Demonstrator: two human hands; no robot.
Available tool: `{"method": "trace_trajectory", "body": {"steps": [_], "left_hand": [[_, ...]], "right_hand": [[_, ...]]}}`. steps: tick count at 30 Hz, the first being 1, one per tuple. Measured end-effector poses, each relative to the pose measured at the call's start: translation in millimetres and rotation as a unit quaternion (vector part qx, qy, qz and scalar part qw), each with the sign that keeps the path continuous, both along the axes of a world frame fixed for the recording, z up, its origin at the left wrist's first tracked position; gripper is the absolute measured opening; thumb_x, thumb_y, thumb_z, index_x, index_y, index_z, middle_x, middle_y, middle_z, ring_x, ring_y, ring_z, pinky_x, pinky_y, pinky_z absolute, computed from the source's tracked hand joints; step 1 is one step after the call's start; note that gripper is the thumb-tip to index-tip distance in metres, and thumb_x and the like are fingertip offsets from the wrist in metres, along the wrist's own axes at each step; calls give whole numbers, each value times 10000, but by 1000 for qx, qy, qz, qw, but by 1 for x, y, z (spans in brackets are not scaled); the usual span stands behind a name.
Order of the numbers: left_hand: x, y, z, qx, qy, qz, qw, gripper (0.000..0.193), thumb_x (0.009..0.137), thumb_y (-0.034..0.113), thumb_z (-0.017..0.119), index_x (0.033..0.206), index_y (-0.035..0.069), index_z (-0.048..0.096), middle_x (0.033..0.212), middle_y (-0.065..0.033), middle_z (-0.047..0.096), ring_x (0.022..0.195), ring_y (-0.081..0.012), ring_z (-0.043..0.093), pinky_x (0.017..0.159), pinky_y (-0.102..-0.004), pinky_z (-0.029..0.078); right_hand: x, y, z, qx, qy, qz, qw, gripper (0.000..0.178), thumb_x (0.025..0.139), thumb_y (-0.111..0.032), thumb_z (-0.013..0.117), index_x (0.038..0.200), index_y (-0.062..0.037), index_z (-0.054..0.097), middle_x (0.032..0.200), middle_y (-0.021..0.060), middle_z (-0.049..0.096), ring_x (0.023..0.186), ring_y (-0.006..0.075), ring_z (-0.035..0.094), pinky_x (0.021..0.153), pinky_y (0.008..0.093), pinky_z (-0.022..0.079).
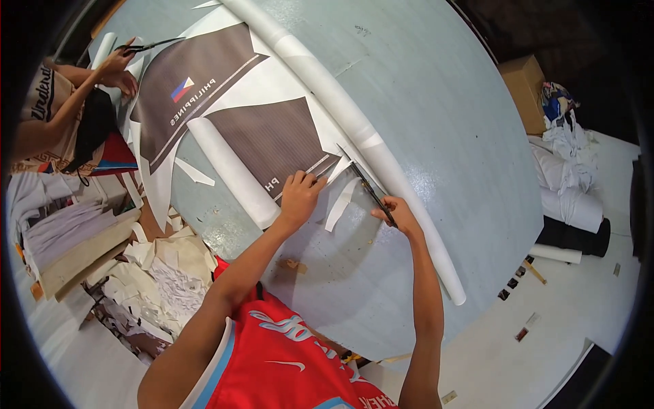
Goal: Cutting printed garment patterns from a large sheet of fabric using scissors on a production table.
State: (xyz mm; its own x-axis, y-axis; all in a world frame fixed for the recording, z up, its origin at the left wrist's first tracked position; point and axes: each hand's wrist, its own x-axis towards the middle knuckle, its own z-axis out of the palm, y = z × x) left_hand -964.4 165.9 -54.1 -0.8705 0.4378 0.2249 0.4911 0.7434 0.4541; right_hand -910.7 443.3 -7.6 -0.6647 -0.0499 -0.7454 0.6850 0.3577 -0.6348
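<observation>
1. The nearer dark printed panel [276, 133] lay flat near the middle of the frame, face up, presumably so its outline could be followed.

2. The right hand [400, 215], right of centre, held black scissors [372, 189], its fingers wrapped around the handles; the blades pointed up and left, probably to meet the white margin beside the print.

3. The left hand [298, 199], at centre, rested on the panel's lower edge with its fingers bent close together, likely steadying the sheet. Its thumb was hidden, so whether they pinched could not be told.

4. A short white roll [233, 170] lay along the panel's left side, perhaps curled up to save room. A long white roll [357, 129] slanted from top centre to lower right on the bench [463, 157], leaving both prints uncovered.

5. At upper left, a co-worker's hand [117, 63] gripped other scissors [155, 46] beside the farther panel [194, 71].

6. Counted: two printed panels, two scissors, at least two rolls, and two loose white strips, one centre [343, 204], one left [195, 172].
</observation>
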Motion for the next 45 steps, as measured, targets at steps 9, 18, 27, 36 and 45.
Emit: {"method": "trace_trajectory", "body": {"steps": [9, 18, 27, 36, 45], "left_hand": [[5, -12, -4, 22, -20, -47, 998, 345, 675, 0, 653, 992, 127, 705, 1098, -64, 590, 1110, -267, 527, 910, -401, 420], [11, -20, 6, -27, -45, -18, 998, 546, 823, 204, 667, 1308, 31, 489, 1326, -128, 490, 1252, -302, 442, 1077, -447, 330], [8, -27, 7, -39, -60, -30, 997, 540, 805, 238, 684, 1276, 32, 516, 1303, -126, 503, 1251, -288, 449, 1076, -429, 338], [7, -27, 8, -43, -66, -25, 997, 563, 786, 241, 709, 1281, 42, 529, 1314, -120, 509, 1252, -287, 454, 1061, -433, 348], [5, -28, 11, -35, -85, -27, 995, 549, 799, 261, 695, 1277, 45, 535, 1318, -120, 511, 1251, -288, 452, 1062, -434, 345]], "right_hand": [[-7, 10, -10, -13, -10, 11, 1000, 341, 725, -255, 827, 656, -89, 537, 548, -45, 432, 482, 51, 389, 439, 242, 271], [-18, -2, -27, -56, 23, -2, 998, 365, 712, -244, 842, 630, -94, 520, 546, -53, 417, 481, 49, 360, 440, 242, 251], [-19, -33, -29, -84, 32, -50, 995, 345, 745, -238, 824, 641, -80, 536, 531, -50, 436, 433, 54, 374, 411, 237, 262], [-49, -75, -28, -83, 50, -78, 992, 317, 819, -270, 753, 685, -61, 555, 497, -31, 449, 398, 55, 403, 393, 226, 289], [-100, -84, -25, -101, 72, -84, 989, 339, 804, -271, 782, 671, -59, 553, 514, -32, 468, 385, 52, 406, 372, 221, 280]]}}
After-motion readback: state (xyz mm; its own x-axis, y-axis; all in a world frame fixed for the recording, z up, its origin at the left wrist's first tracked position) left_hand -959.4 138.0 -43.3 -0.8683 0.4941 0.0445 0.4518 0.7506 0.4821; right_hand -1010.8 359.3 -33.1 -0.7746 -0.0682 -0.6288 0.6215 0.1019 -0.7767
